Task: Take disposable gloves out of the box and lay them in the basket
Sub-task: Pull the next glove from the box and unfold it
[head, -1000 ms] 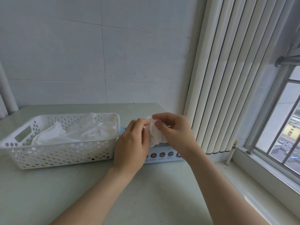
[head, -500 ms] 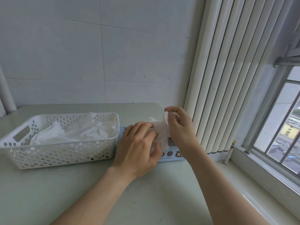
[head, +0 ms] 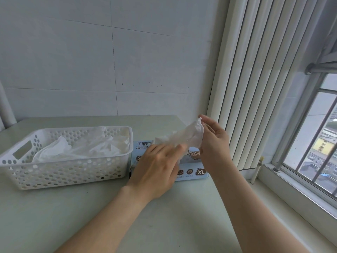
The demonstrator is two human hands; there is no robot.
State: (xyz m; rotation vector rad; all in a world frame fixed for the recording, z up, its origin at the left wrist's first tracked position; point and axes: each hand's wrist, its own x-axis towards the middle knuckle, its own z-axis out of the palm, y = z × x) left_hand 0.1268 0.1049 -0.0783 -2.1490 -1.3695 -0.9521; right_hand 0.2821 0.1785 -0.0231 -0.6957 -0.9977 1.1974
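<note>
This is a plain indoor room on an upper floor, likely a home or utility corner. A pale tabletop (head: 182,220) meets a wall of large grey tiles (head: 73,61). White vertical blinds (head: 255,79) hang beside a metal-barred window (head: 299,125) overlooking rooftops (head: 323,144) below.

We read "XL" on the box (head: 196,177) front, right end. Box top reads "丁腈防", with the rest covered. Print under the front icons (head: 189,171) is too small for us to read.

white glove (head: 182,137) above blue box (head: 193,172), basket (head: 63,172) beside
</note>
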